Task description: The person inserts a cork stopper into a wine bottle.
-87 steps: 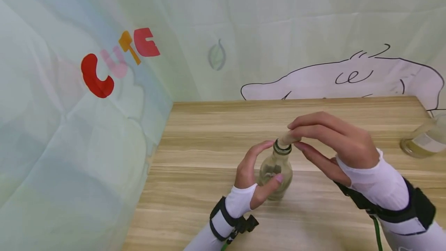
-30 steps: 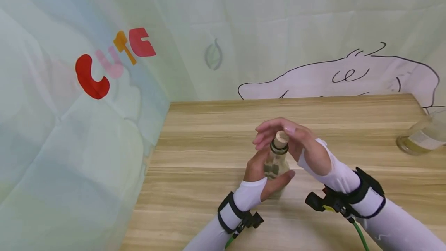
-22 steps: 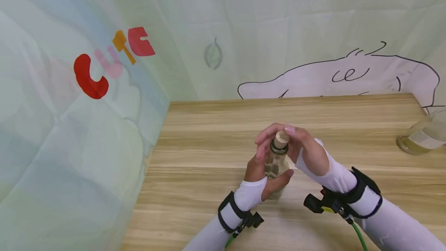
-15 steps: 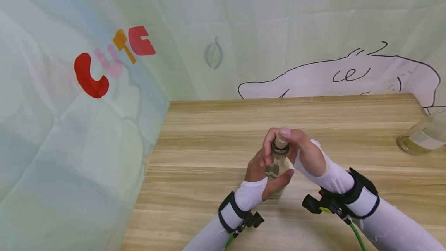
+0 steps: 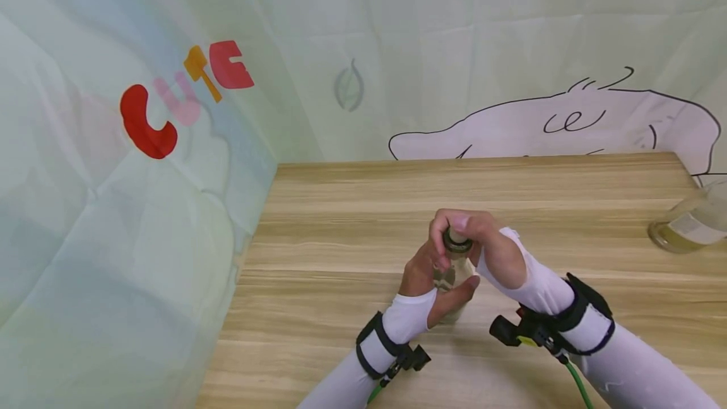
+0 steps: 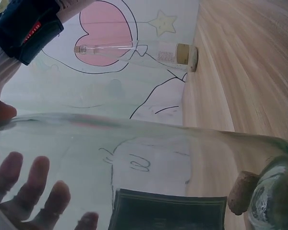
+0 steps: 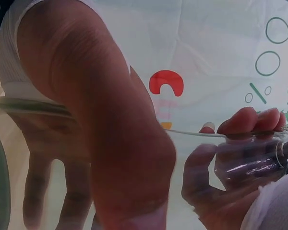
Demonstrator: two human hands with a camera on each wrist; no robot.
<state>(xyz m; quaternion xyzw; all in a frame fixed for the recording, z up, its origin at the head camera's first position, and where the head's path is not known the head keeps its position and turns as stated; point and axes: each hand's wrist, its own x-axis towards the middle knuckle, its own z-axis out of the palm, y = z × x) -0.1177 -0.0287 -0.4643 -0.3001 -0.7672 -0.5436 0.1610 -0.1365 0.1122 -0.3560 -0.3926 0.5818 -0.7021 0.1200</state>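
My left hand (image 5: 423, 283) grips an upright clear glass bottle (image 5: 454, 270) around its body, thumb in front. A pale cork (image 5: 456, 236) is set in the dark ring of its mouth. At the top, my right hand (image 5: 483, 238) curls its fingers round the cork and neck, thumb over the cork's top. In the left wrist view the bottle (image 6: 77, 143) lies across the picture with a dark label (image 6: 168, 211), and a cork-like piece (image 6: 243, 191) shows through the glass near the base. My left thumb (image 7: 120, 120) fills the right wrist view, hiding part of the bottle.
A second clear bottle (image 5: 690, 226) with a label stands at the right of the wooden table (image 5: 341, 226); the left wrist view shows this other bottle (image 6: 168, 52) corked. A printed cloth (image 5: 318, 49) hangs behind the table and along its left side.
The right hand first held the cork at the mouth, then turned over with its fingers behind the neck. Its fingers have closed round the neck and cork; the cork now shows less above the mouth.
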